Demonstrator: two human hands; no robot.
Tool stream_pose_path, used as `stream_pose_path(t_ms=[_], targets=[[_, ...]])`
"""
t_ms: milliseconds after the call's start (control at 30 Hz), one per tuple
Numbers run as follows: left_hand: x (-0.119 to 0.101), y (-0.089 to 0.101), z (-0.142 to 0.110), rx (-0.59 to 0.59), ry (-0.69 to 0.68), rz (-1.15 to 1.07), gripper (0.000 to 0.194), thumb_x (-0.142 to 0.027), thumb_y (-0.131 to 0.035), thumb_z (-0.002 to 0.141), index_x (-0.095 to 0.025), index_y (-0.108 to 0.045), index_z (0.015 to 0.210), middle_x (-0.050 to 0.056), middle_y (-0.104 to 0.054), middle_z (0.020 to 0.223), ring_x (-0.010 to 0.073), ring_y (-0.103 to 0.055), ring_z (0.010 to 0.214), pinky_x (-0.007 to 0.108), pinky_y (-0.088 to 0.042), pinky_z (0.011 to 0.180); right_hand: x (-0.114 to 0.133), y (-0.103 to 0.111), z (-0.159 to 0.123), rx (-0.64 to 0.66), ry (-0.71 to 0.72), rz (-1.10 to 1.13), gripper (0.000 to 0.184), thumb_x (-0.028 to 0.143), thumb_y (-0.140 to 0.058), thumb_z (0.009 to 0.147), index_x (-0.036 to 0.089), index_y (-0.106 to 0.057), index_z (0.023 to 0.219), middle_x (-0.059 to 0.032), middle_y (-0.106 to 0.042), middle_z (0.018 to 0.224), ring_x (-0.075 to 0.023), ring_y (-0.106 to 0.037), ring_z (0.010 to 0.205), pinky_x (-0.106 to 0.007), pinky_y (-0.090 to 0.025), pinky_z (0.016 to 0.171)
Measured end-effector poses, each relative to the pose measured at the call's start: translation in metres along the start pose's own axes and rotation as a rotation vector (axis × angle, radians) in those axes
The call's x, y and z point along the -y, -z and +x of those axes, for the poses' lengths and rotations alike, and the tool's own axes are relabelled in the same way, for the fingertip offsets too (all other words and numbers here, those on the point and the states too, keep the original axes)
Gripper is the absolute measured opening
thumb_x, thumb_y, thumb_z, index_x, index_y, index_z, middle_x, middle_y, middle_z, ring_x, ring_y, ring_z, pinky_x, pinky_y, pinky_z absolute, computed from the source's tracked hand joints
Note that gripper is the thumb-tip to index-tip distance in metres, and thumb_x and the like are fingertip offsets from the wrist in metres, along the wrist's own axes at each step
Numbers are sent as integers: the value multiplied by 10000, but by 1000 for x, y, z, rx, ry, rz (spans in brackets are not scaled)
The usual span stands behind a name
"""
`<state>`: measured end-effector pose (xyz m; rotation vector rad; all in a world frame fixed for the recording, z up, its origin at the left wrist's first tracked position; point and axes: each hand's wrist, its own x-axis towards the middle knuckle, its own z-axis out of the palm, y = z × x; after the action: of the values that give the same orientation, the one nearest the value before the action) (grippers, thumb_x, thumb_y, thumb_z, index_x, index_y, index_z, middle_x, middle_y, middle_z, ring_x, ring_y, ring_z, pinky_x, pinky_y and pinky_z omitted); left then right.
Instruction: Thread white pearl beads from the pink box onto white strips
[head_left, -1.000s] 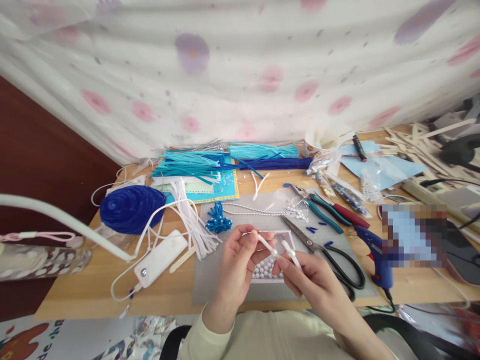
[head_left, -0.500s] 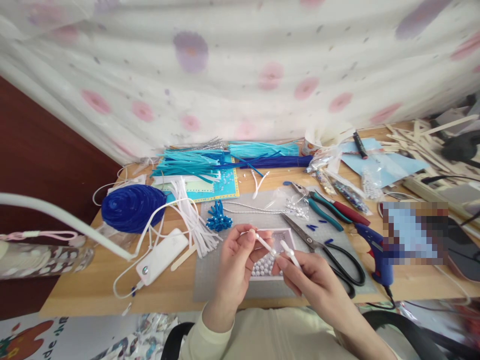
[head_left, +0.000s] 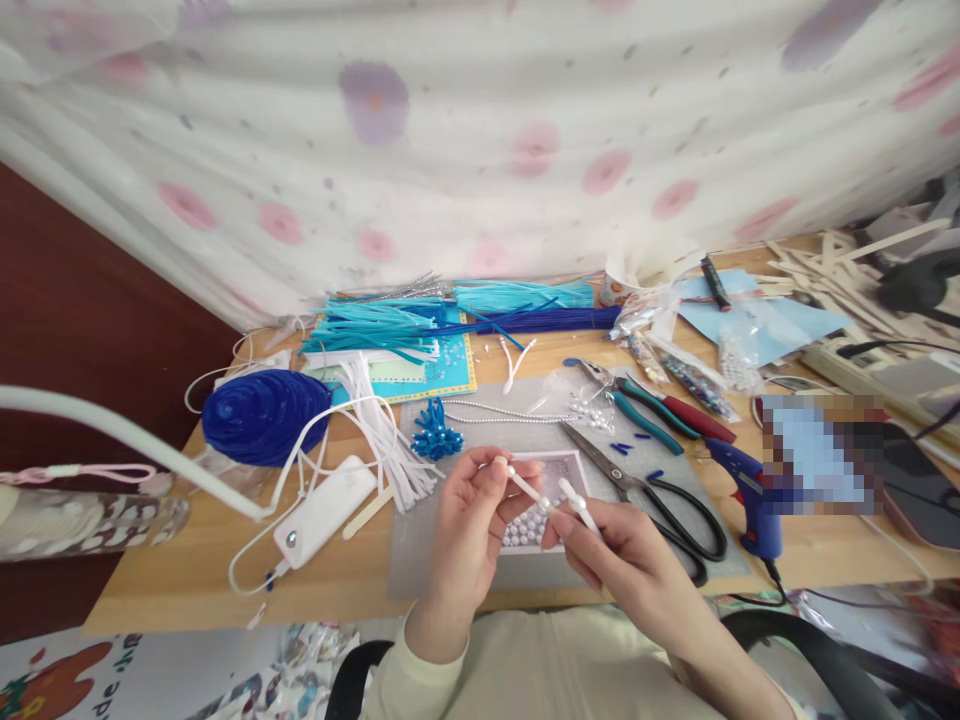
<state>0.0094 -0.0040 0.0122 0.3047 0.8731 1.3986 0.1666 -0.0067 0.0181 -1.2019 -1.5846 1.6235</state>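
Observation:
Between my hands is a white pipe cleaner (head_left: 527,487) with two prongs and pearl-like beads on it. My left hand (head_left: 469,525) pinches the tip of one prong between thumb and finger, by a bead. The other prong stands up beside the fingers of my right hand (head_left: 619,555), which is closed around the lower part and hides the stem's join. Just below and behind my hands lies a shallow pale pink box (head_left: 576,472) holding several loose white pearl beads (head_left: 521,530). A blue beaded pipe-cleaner cluster (head_left: 437,432) is left of the box.
Black-handled scissors (head_left: 630,485), pliers (head_left: 649,420) and a blue glue gun (head_left: 761,500) lie to the right. White pipe cleaners (head_left: 386,435), a white power bank (head_left: 326,510) and a blue coil (head_left: 266,415) are left. A forked white piece (head_left: 514,365) lies behind the grey mat (head_left: 420,560).
The view has shifted slightly, moving the table contents a little to the left. Both hands keep the same hold on the white pipe cleaner.

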Motion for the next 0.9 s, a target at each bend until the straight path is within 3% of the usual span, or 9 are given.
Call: stream_pose_path(t_ms=[267, 533, 700, 900], targets=[[1, 3, -3, -12, -30, 65, 343, -358, -945, 693, -171, -706, 853, 38, -824, 800, 160, -771, 719, 235, -598, 696, 0, 0, -1, 2, 8, 20, 609, 738, -476, 935, 187, -615, 715, 58, -388, 485, -100, -297, 460, -253, -262, 458], [2, 1, -4, 13, -14, 50, 335, -357, -954, 678, -176, -720, 834, 28, -829, 781, 140, -771, 696, 201, -596, 675, -1, 0, -2, 11, 1, 35, 616, 738, -464, 945, 177, -627, 748, 59, -384, 496, -96, -290, 466, -250, -255, 459], [6, 1, -6, 24, -36, 119, 328, -387, -929, 713, -191, -707, 853, 31, -825, 763, 174, -784, 715, 218, -578, 665, -2, -1, -2, 12, 2, 25, 612, 725, -462, 955, 176, -635, 748, 58, -393, 497, -99, -304, 470, -251, -267, 469], [11, 4, -9, -57, -116, 213, 354, -438, -899, 744, -220, -662, 891, 27, -822, 770, 219, -798, 767, 295, -588, 758, -2, -1, -2, 20, 6, 8, 618, 727, -438, 965, 179, -626, 749, 58, -386, 500, -103, -299, 477, -260, -263, 476]])
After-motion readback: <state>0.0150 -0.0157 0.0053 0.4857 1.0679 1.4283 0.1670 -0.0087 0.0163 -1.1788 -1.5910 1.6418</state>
